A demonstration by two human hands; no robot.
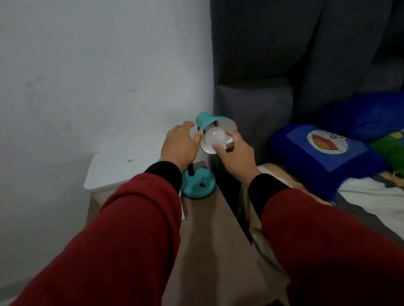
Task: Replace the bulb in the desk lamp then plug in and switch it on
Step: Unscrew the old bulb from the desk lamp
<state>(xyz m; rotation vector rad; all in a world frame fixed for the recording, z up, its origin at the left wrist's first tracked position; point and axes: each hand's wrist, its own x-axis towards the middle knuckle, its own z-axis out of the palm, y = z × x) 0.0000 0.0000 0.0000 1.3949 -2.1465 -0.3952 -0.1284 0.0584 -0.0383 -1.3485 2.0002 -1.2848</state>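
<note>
A small teal desk lamp stands on a brown table, its round base (198, 184) near the table's far end. The teal shade (204, 122) is tilted so its white inside faces me. A white round bulb (215, 136) sits at the mouth of the shade. My right hand (234, 155) has its thumb and fingers closed around the bulb from the right and below. My left hand (180, 145) is at the shade's left side, fingertips touching its rim next to the bulb. The lamp's black neck is mostly hidden behind my left wrist.
The brown table (210, 232) runs toward me between a white wall and a bed. A white box (119, 169) stands left of the lamp. A blue cartoon cushion (322, 151) and a grey padded headboard (252, 110) lie to the right.
</note>
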